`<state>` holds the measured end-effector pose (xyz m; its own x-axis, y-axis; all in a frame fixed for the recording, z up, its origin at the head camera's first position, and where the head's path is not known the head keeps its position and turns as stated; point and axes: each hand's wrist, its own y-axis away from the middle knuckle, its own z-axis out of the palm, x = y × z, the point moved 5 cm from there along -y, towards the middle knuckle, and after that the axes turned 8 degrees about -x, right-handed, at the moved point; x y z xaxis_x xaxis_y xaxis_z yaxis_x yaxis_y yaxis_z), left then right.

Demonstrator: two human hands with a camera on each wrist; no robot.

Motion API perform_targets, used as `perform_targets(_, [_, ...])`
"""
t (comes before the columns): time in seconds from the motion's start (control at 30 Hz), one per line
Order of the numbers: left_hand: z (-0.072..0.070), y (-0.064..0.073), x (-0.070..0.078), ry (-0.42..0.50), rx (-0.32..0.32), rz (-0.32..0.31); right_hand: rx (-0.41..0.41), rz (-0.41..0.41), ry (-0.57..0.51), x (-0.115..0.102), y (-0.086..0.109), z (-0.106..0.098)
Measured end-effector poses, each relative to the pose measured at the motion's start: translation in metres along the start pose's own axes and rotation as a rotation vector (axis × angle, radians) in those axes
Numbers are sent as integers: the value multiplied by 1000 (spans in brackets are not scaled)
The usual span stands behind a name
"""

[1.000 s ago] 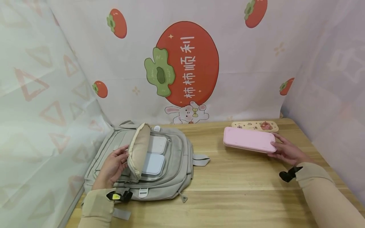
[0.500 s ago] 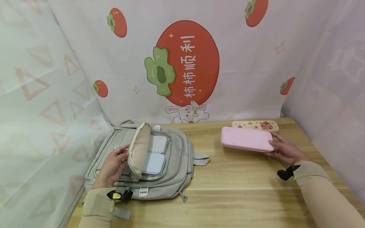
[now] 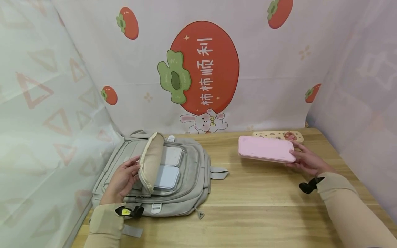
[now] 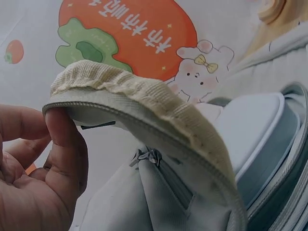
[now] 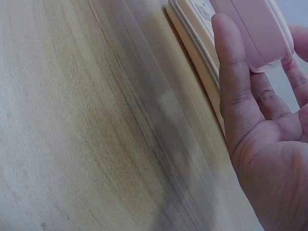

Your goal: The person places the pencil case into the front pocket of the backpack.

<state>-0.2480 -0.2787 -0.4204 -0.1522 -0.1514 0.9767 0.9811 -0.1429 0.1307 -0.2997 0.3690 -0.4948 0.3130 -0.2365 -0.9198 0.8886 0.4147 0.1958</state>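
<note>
A grey backpack (image 3: pixel 192 172) lies on the left of the table, its front pocket unzipped. My left hand (image 3: pixel 124 177) pinches the edge of the pocket flap (image 3: pixel 152 162) and holds it raised; the left wrist view shows the fingers (image 4: pixel 65 144) at the zipped rim. Inside the pocket sit a white case (image 3: pixel 172 156) and a light blue case (image 3: pixel 167 177), both partly covered by the flap. On the right, my right hand (image 3: pixel 307 160) grips a pink pencil case (image 3: pixel 265 148) by its right end, above the table.
A cream pencil case (image 3: pixel 279 135) with cartoon prints lies at the back right, partly hidden behind the pink one. The wooden table (image 3: pixel 248 220) meets a printed curtain (image 3: pixel 263 69) at the back. A backpack strap (image 3: pixel 218 173) sticks out to the right.
My right hand has moved slightly left and up with the pink pencil case. The left hand stays in place on the flap.
</note>
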Motion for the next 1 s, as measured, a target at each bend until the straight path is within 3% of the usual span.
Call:
perform_targets(0.43, [0,0,3,97,-61,74,-84,-80,-20,-2,-5,10])
perform_targets(0.7, [-1,-1,3,88,-38,57,-29,-34,-9,-4,-11,21])
perform_targets(1.0, [-1,0,2,81,-37,54,-107,-68,11,-6,-18,31])
